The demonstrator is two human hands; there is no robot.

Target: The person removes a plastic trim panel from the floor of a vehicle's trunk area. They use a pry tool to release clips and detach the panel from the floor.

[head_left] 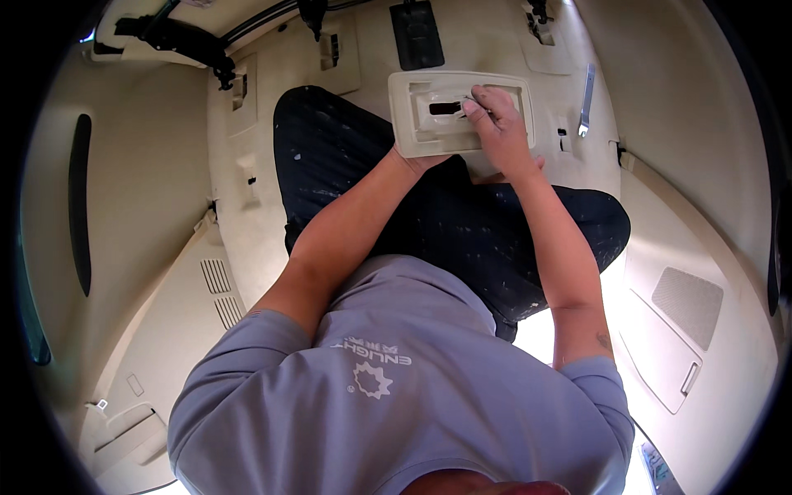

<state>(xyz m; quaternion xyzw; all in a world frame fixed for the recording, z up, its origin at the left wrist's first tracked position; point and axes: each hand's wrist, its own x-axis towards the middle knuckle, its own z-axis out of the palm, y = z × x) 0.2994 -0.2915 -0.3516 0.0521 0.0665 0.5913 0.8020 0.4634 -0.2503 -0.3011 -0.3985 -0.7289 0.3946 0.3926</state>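
Observation:
A beige rectangular plastic trim piece [408, 124] is raised above my lap, its recessed face toward me. In its middle is a dark slot [444, 108]. My left hand [424, 162] holds the piece from beneath, with most of the fingers hidden behind it. Over the recess, my right hand [502, 132] is closed in a pinch at the right end of the slot. Whatever lies between its thumb and fingers is too small and covered to make out. Dark trousers [412, 219] with pale specks cover my folded legs under both forearms.
An open-ended wrench [587, 99] lies at the right on the beige lining [247, 198]. Beyond the trim piece sits a black rectangular insert [417, 35]. Black brackets [186, 45] and openings with fittings line the far side. Beige side panels curve up at left and right.

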